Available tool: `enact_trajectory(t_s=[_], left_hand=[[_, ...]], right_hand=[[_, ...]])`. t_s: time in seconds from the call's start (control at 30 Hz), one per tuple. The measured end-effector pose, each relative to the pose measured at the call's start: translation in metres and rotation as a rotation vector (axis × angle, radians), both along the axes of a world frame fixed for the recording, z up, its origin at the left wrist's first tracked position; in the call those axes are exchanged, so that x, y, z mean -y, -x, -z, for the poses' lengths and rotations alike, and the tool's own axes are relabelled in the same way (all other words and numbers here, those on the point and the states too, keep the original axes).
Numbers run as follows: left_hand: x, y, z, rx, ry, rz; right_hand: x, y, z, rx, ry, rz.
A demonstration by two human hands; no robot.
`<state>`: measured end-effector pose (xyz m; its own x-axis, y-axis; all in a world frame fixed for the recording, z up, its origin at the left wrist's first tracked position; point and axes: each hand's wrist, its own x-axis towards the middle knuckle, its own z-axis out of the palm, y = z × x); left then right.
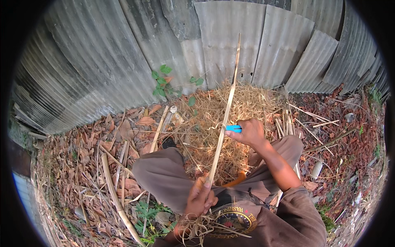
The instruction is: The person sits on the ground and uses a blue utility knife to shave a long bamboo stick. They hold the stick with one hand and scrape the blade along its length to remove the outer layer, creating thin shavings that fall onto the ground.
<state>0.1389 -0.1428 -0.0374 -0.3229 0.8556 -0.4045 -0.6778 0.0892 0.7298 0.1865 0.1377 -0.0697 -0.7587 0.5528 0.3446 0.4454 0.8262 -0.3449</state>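
A long, pale strip of split bamboo (222,133) slants up and away from my lap, its thin far end rising in front of the metal fence. My left hand (199,199) is wrapped round its near end, thumb along the top. In my right hand (252,131) is a blue-handled cutter knife (233,128), pressed against the strip about midway along. The blade is hidden by the strip and the handle. A thin curl of shaving stands out beside the cutter. Loose bamboo shavings (202,226) hang over my left wrist and shirt.
A heap of straw-like shavings (210,107) spreads beyond my crossed legs. Corrugated metal sheets (230,45) wall off the far side. A bamboo pole (115,197) and dry leaves lie to the left; thin sticks (290,123) and a pale bottle (317,170) lie right.
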Motion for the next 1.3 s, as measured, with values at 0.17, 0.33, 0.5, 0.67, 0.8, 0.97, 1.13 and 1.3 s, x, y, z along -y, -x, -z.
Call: enact_trajectory(t_s=[0.17,0.33,0.5,0.67,0.8,0.97,1.13,1.3], left_hand=[[0.006,-0.008,0.010,0.062,-0.008,0.039],[0.028,-0.026,0.008,0.088,-0.029,0.193],[0.034,-0.019,0.005,0.137,-0.059,0.063],[0.009,0.007,0.017,0.275,-0.114,-0.128],[-0.001,0.009,0.012,0.346,-0.159,-0.100],[0.002,0.003,0.011,0.448,-0.176,-0.090],[0.006,-0.006,0.015,0.482,-0.229,-0.074],[0.015,-0.007,0.019,0.528,-0.215,-0.091]], right_hand=[[-0.058,0.004,0.005,0.146,0.094,0.197],[-0.167,-0.018,0.009,-0.046,0.319,0.715],[-0.154,-0.044,0.009,-0.234,0.385,0.579],[0.029,-0.037,-0.001,-0.105,0.309,-0.130],[0.084,-0.031,0.004,-0.105,0.202,-0.356],[0.088,-0.031,0.000,-0.052,0.096,-0.355],[0.055,-0.016,-0.009,-0.078,0.106,-0.153],[0.067,-0.021,-0.008,-0.045,0.121,-0.254]])
